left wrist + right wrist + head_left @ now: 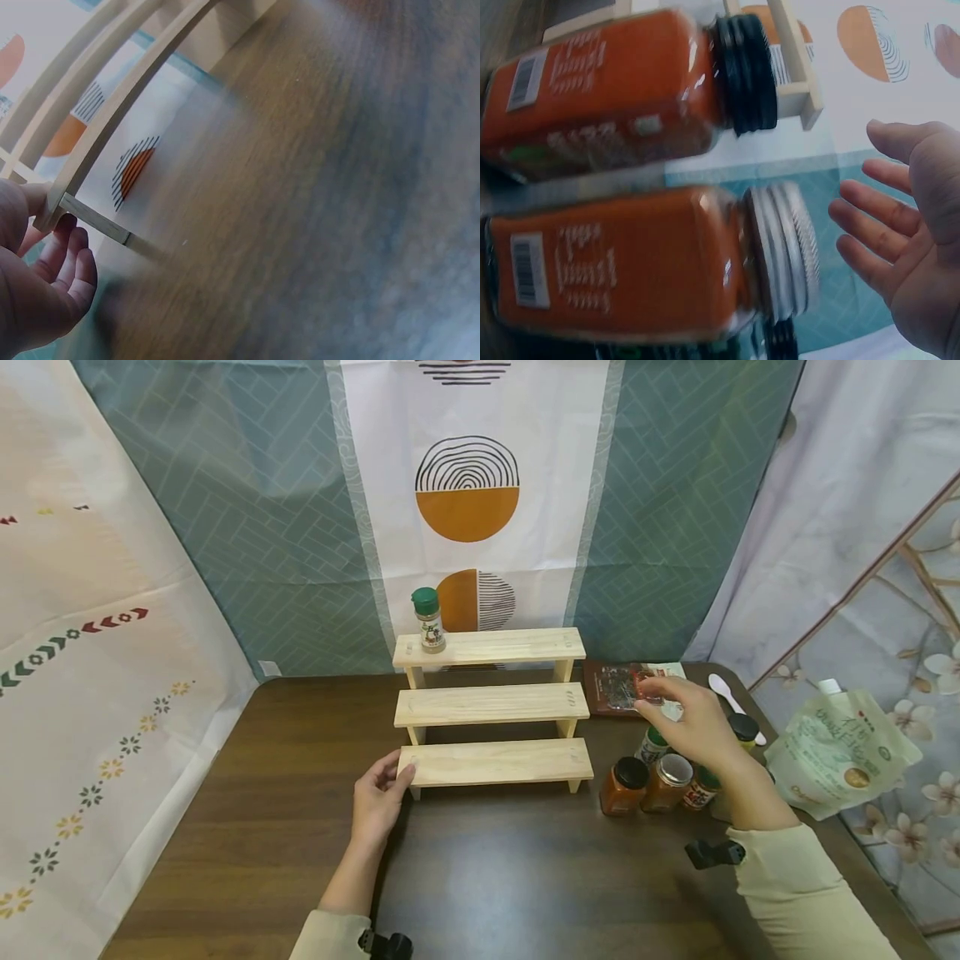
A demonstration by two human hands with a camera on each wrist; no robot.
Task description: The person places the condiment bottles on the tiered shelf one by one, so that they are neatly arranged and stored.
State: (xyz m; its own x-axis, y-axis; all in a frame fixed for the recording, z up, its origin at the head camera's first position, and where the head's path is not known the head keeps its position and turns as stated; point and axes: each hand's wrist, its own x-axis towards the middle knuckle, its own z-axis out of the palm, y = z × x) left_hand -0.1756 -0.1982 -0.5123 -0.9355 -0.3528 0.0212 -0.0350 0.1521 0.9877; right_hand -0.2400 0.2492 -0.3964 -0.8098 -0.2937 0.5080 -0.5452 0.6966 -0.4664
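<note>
A three-step wooden display rack (498, 763) stands on the table. At its lower left corner my left hand (378, 800) grips the end of the bottom board, thumb above and fingers beside and below it, as the left wrist view shows for the hand (52, 277). A green-capped spice bottle (431, 625) stands at the left of the top step. Over the spice jars my right hand (696, 718) hovers with loosely bent fingers and nothing in them. Below it are an orange-red jar with a black lid (607, 97) and another with a silver lid (630, 262).
Around the jars stand a green-capped bottle (651, 747), another small jar (701, 789) and a black-lidded container (742, 728). Behind lie dark flat packets (607, 689) and a white spoon (731, 697). A pale green spouted pouch (840, 752) stands at the right edge.
</note>
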